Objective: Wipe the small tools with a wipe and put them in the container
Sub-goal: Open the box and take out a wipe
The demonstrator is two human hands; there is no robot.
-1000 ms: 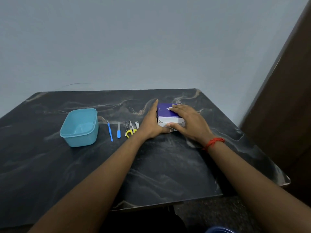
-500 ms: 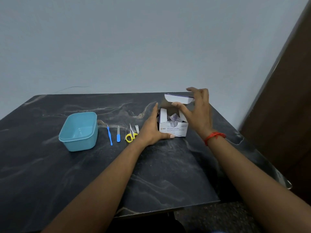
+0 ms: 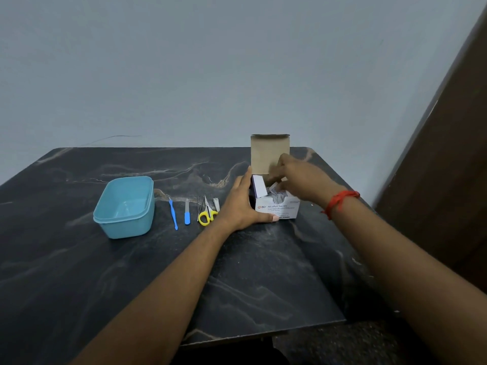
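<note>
The right hand (image 3: 299,180) hovers over the open top of a small box (image 3: 279,209), its fingers dipped down among the wipes (image 3: 279,200) inside. The hand is blurred, so it is not possible to tell whether the fingers have hold of a wipe or only touch them. A red thread (image 3: 340,201) is tied round that wrist.

The left hand (image 3: 242,204) steadies the box. Its straight fingers lie flat against the box's left side and its thumb runs along the foot of the front face. The hand is spread, not wrapped round the box.

The box is white and purple, with "BD Alcohol Swabs" printed on the front. Its lid (image 3: 269,154) stands upright at the back, showing its plain brown inside.

The small tools lie in a row on the desk (image 3: 263,272), left of the box and just past the left hand. Nearest the box is a nail clipper (image 3: 216,204). Next come yellow-handled scissors (image 3: 207,216), touching or nearly touching the left wrist, then tweezers (image 3: 199,208). Further left are a file (image 3: 187,214) with a blue handle and a thin blue stick (image 3: 173,214).

Further left again, well apart from the box, stands the teal container (image 3: 126,229). It is open, and none of the tools are in it.

The desk is dark with pale marble veins. Behind the box rises a plain grey-blue wall (image 3: 210,75), and to the box's right is a brown panel (image 3: 448,180).
</note>
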